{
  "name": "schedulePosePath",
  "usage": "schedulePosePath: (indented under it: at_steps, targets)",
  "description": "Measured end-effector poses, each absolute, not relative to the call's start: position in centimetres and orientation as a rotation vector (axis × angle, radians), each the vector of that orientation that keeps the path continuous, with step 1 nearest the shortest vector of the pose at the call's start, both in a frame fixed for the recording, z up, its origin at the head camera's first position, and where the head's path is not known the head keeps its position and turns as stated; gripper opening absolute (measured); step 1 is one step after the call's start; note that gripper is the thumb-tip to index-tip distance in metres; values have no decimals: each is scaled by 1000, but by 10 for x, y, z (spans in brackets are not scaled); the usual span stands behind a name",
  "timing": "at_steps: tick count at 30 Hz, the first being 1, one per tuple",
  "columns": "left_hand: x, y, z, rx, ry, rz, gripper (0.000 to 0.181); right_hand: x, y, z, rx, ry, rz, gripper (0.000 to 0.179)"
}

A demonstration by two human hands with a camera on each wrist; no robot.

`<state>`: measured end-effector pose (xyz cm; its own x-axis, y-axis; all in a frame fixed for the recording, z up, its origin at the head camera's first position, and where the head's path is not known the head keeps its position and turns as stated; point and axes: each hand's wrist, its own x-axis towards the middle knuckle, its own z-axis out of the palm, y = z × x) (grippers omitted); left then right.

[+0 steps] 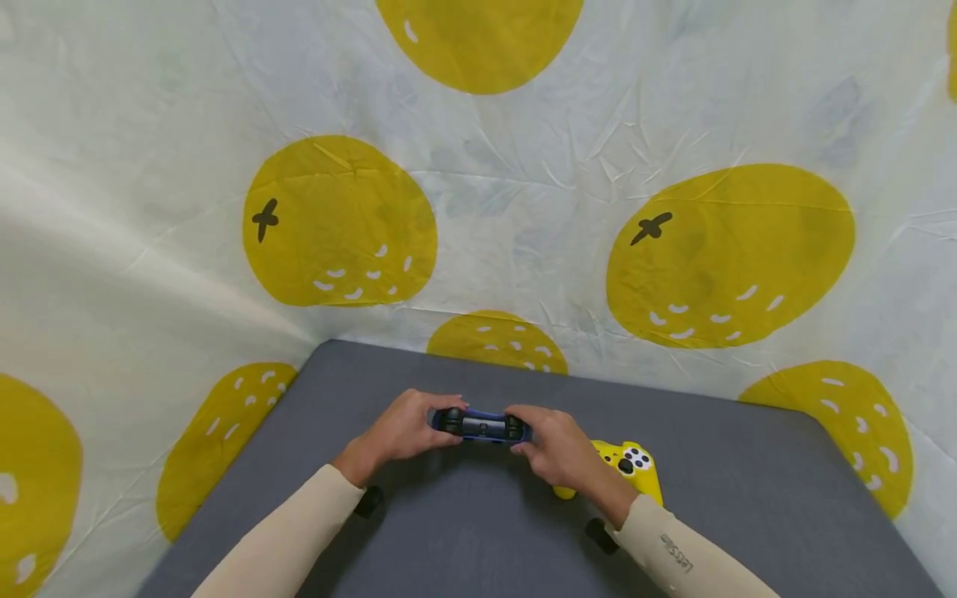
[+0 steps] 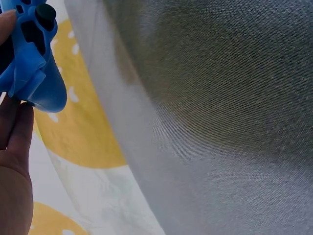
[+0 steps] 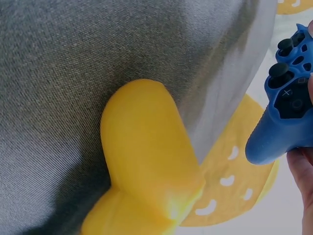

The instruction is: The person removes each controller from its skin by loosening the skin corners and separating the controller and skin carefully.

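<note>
A dark game controller in a blue cover (image 1: pixel 484 427) is held above the table by both hands, its trigger edge facing the head camera. My left hand (image 1: pixel 396 428) grips one end, thumb on one side and fingers on the other. At the opposite end my right hand (image 1: pixel 557 448) does the same. The left wrist view shows a folded, bunched part of the blue cover (image 2: pixel 30 68) near the grip. In the right wrist view the cover (image 3: pixel 264 134) sits smoothly around the handle, with thumbsticks and buttons showing. The cut-off edges of both wrist views hide most of the fingers.
A yellow game controller (image 1: pixel 649 480) lies on the grey table (image 1: pixel 463 531), partly hidden behind my right forearm. White cloth (image 1: pixel 516 224) printed with yellow fruit hangs along the table's back and left side. A dark wrist camera (image 1: pixel 601 536) sits under the right wrist.
</note>
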<state>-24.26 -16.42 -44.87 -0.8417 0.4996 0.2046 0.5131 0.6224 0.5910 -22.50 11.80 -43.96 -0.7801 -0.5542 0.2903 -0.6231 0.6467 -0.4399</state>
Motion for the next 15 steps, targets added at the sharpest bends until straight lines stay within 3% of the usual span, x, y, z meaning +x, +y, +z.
schedulePosePath:
  at_steps: [15]
  targets:
    - [-240, -163, -434, -887, -2769, -1046, 47, -222, 121, -428, 996, -2676, 799, 42]
